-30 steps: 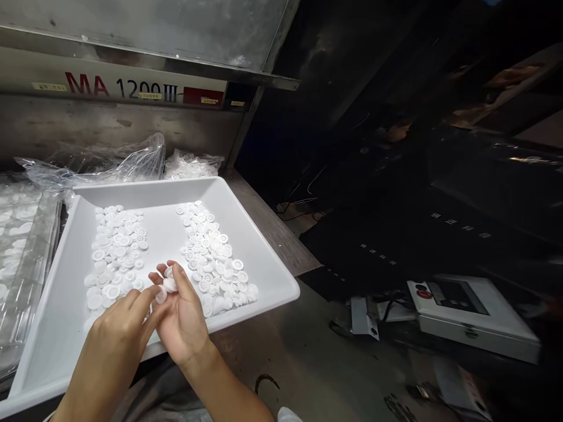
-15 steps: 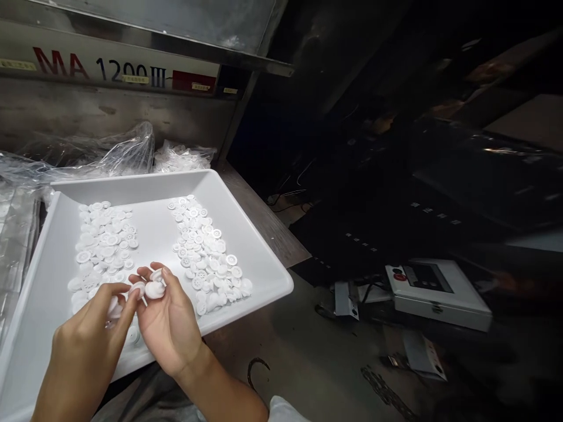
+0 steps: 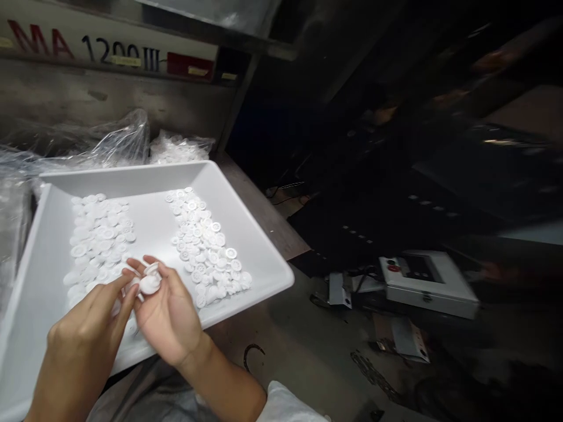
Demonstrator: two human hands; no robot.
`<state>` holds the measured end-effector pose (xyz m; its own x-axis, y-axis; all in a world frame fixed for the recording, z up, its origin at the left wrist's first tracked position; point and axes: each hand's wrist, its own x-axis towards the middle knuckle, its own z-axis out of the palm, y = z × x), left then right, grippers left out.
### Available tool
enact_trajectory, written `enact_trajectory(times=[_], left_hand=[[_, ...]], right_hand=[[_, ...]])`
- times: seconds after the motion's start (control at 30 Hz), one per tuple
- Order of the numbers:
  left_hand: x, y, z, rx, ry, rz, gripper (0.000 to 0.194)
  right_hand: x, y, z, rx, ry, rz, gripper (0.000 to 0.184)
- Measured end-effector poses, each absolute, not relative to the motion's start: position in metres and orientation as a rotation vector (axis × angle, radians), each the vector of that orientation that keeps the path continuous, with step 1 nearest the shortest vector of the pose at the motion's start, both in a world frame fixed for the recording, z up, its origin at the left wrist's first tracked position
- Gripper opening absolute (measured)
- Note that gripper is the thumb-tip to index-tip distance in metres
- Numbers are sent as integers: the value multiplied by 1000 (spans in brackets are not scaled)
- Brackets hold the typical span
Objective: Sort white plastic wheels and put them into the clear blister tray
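Note:
My right hand [image 3: 169,313] is turned palm up over the near side of a white tray [image 3: 259,240], its fingers curled round a few small white round plastic parts [image 3: 150,284]. Close against it, my left hand [image 3: 83,331] pinches another small white part between thumb and forefinger; the fingers partly hide it. Beneath and beyond both hands, white round parts lie in two heaps. The left heap [image 3: 99,234] has mostly plain faces up, while many discs in the right heap [image 3: 204,249] show a ringed side with small holes.
Crumpled clear plastic bags [image 3: 127,140] lie behind the tray, below a metal machine panel [image 3: 118,50] lettered "MA 1200 III". To the right, a white control box [image 3: 428,287] with a red button stands low down. A dark curved hook-like piece [image 3: 253,354] lies on the floor.
The view has shifted slightly, so the machine lettering and tray sit higher. My left fingertips have moved in closer against the parts in my right hand.

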<state>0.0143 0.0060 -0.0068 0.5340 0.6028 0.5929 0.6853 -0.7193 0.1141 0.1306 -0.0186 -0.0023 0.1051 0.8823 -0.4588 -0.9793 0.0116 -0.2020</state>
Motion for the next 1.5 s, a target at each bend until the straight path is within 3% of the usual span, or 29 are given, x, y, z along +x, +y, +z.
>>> enact_trajectory(times=[0.13,0.3,0.63,1.0,1.27,1.5], left_hand=[[14,1,-1,-2806,-1112,-978,16],[17,-4,-2,-2813,-1221,-724,20],[20,-6,2,-2783,-1209,-594,20],[16,-6,-4,-2870,-985,-890,11],[9,-10,-9,-2911,-841,-973,31],[16,-9,1,-3190,-1196,-1186,7]], right_hand=[[133,-19,-1,-583,262,1492,13],[135,-18,-3,-640,231,1556,23],[138,-22,-8,-679,60,1538,22],[138,-24,-8,-674,37,1567,23],[140,-24,-11,-649,39,1556,26],[140,-24,-11,-635,12,1560,30]])
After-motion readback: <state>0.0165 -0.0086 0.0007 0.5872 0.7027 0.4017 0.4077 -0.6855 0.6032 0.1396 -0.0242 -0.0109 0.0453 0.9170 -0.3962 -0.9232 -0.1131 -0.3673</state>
